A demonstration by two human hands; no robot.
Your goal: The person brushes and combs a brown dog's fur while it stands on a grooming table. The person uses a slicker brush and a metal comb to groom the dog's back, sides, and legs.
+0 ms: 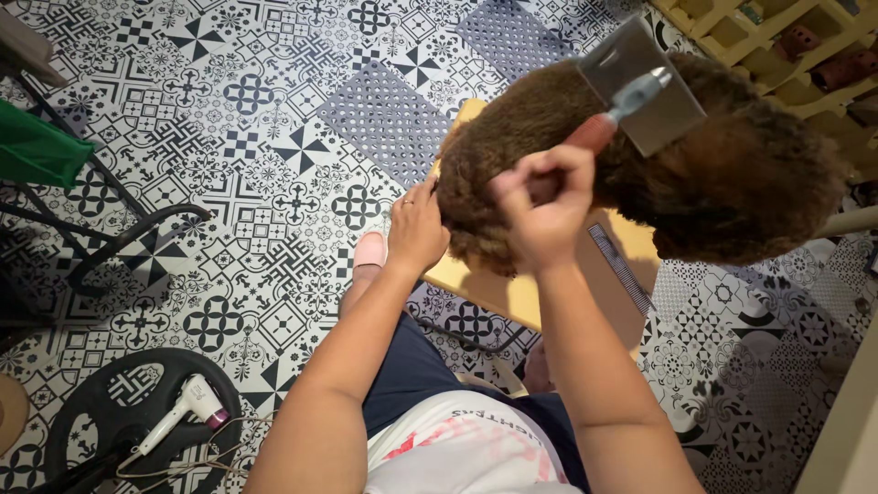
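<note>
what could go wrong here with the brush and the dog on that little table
1. The brown curly dog fills most of the small yellow table, high above the tiled floor; it might step off an edge.
2. The left hand only rests on the dog's end, so a sudden lurch may not be checked.
3. The right hand works the slicker brush on the coat; too much pressure could scratch skin.

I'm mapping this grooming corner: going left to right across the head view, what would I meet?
Green cloth → white hair dryer on the floor → left hand on the fur → right hand gripping the slicker brush → brown curly dog → wooden shelf.
</note>
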